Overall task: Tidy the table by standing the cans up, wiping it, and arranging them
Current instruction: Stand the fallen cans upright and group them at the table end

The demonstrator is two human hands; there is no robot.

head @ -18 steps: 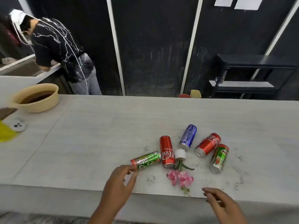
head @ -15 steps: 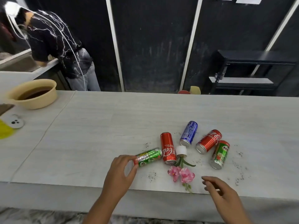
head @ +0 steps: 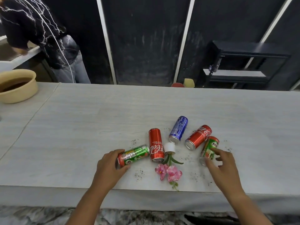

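Note:
Several cans lie on their sides on the pale table (head: 81, 127). My left hand (head: 109, 166) grips the near end of the left green can (head: 135, 154). Beside that can lies a red can (head: 156, 147), then a blue can (head: 178, 129) and a second red can (head: 198, 137). My right hand (head: 222, 163) has thumb and fingers around the lower part of the right green can (head: 210, 148), which still lies flat. A tipped white pot (head: 170, 148) with pink flowers (head: 168, 172) rests between the cans. Dark crumbs (head: 138, 173) are scattered around them.
A tan bowl (head: 16, 86) holding dark liquid stands at the table's far left. Another person (head: 40, 34) bends over a counter behind it. A black shelf unit (head: 243, 65) stands against the dark wall at the right. The table's front edge runs just under my wrists.
Both hands have reached forward. The left one closed on the left green can's end; the right one came up from the table edge onto the right green can. The view shifted closer.

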